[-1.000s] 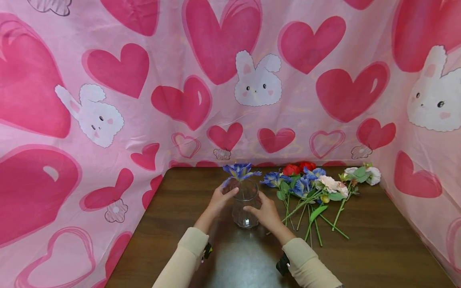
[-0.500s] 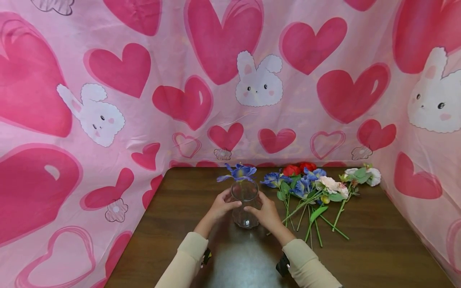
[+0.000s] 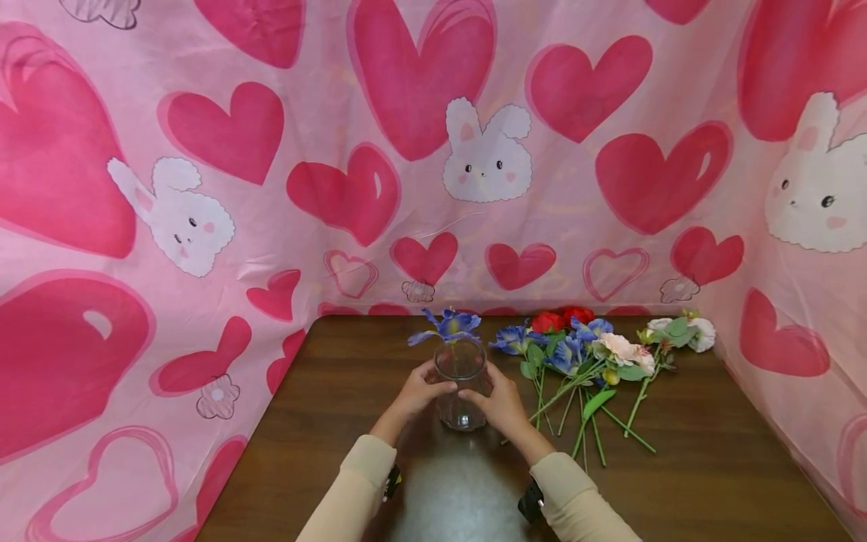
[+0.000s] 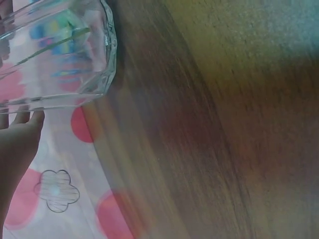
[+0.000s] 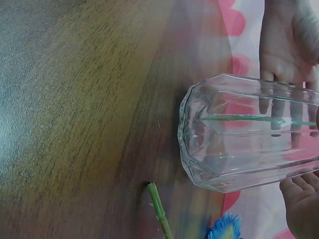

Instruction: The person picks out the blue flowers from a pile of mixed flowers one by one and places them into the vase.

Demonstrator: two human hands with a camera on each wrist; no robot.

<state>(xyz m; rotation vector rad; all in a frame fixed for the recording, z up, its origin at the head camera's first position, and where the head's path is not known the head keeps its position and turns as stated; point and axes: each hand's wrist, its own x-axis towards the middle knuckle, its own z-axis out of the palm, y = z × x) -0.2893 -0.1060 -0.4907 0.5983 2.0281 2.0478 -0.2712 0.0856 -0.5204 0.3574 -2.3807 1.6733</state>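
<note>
A clear glass vase (image 3: 463,418) stands upright near the middle of the wooden table. One blue iris (image 3: 450,327) is in it, its bloom leaning left above the rim. Its green stem (image 5: 244,118) shows through the faceted glass in the right wrist view. My left hand (image 3: 421,388) holds the vase from the left, thumb on the near side. From the right, my right hand (image 3: 500,396) grips it, thumb likewise in front. In the left wrist view, my left hand's fingertips (image 4: 36,117) touch the glass (image 4: 102,84).
Several artificial flowers lie on the table's right side: blue irises (image 3: 567,354), red blooms (image 3: 547,321), a pale pink bloom (image 3: 618,346) and white ones (image 3: 703,333). Their stems (image 3: 596,436) point toward the near side. A pink heart-and-rabbit cloth (image 3: 420,203) surrounds the table (image 3: 325,421).
My left hand has moved down from near the iris at the rim to the vase's side. The iris bloom has shifted slightly left. My right hand stays on the vase.
</note>
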